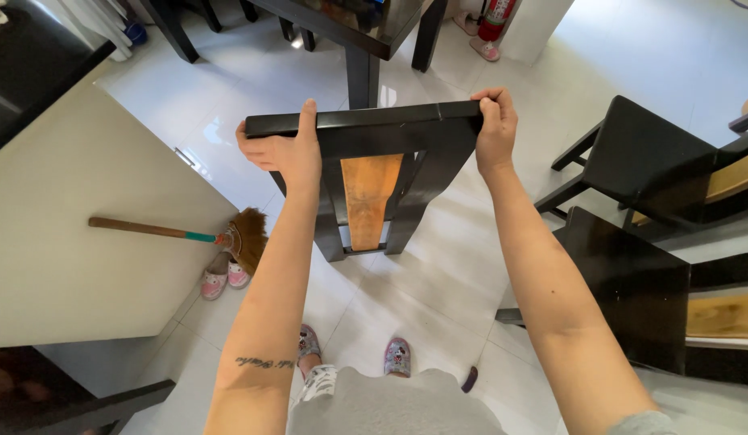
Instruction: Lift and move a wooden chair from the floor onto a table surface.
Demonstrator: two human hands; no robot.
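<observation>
Seen from above, a black chair (366,173) with an orange wooden back panel sits at the centre of the frame. The left hand (281,149) is closed around the left end of its top rail, the right hand (495,129) clenched over the right end. White tiled floor (446,274) lies open below and around it. A dark table (350,28) stands close beyond, at top centre. Two more black chairs (640,234) crowd the right edge. A broom (189,235) leans against a cream counter (76,242) at left, beside small pink slippers (223,282).
</observation>
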